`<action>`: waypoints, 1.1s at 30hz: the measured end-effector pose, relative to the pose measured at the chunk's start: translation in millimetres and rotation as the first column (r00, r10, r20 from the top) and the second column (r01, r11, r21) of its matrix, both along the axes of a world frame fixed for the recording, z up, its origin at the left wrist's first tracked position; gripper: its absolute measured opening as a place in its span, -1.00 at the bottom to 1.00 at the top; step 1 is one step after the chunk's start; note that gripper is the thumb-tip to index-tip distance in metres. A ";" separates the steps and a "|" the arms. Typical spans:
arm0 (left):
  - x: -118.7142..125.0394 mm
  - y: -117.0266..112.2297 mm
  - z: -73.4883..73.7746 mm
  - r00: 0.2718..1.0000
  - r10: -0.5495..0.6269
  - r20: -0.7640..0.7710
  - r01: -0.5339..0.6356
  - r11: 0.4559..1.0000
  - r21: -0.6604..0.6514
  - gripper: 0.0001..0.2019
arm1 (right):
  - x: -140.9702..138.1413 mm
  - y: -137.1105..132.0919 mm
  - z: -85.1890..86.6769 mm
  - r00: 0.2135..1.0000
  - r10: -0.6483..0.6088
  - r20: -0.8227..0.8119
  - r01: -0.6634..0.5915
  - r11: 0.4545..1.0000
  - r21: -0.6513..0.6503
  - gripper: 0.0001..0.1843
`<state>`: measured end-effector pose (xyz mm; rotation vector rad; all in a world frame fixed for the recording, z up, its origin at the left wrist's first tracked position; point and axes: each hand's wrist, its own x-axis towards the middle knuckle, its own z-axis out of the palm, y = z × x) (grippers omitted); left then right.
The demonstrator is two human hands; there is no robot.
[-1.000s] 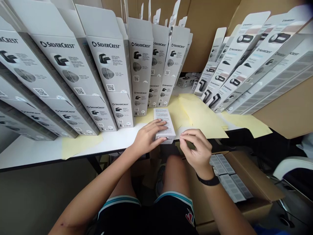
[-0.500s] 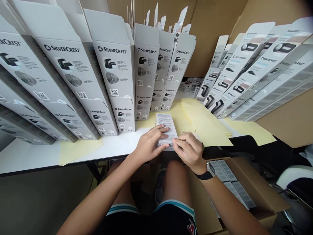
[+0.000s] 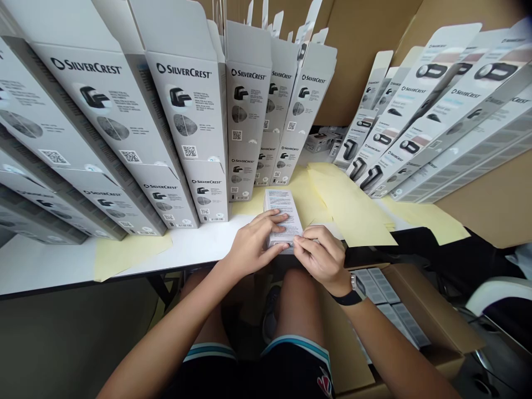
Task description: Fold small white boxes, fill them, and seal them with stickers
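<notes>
A small white printed box (image 3: 283,213) lies flat near the front edge of the white table (image 3: 199,249). My left hand (image 3: 253,244) is laid over the box's near left side, fingers curled on its top and thumb on its end. My right hand (image 3: 320,257) is pinched at the box's near right corner, fingertips pressed together against the end flap. Whatever the pinch holds is too small to make out. A black band sits on my right wrist.
Rows of open SilverCrest cartons (image 3: 187,111) stand at the left and back. More cartons (image 3: 415,127) lean at the right. Yellow paper sheets (image 3: 353,210) lie on the table. A brown cardboard box (image 3: 419,310) with grey packs sits by my right knee.
My right hand has moved left from beside the box onto its near right corner. My left hand has stayed on the box.
</notes>
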<state>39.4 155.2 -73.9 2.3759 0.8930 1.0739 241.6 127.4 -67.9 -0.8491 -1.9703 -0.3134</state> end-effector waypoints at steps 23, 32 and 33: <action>-1.0 -0.7 -1.2 1.000 -0.006 0.019 0.007 1.000 -0.031 -0.72 | 5.8 -4.4 6.0 0.990 0.086 0.110 -0.072 0.989 -0.126 -0.81; -2.1 0.1 -2.9 1.000 -0.007 -0.011 0.006 0.999 -0.033 -0.71 | -1.1 -3.0 20.1 0.993 0.099 -0.068 -0.116 0.937 -0.330 -0.93; -2.4 0.3 -3.3 1.000 -0.009 -0.015 0.008 0.999 -0.034 -0.71 | -3.3 -2.1 19.7 0.994 0.088 -0.060 -0.103 0.938 -0.331 -0.93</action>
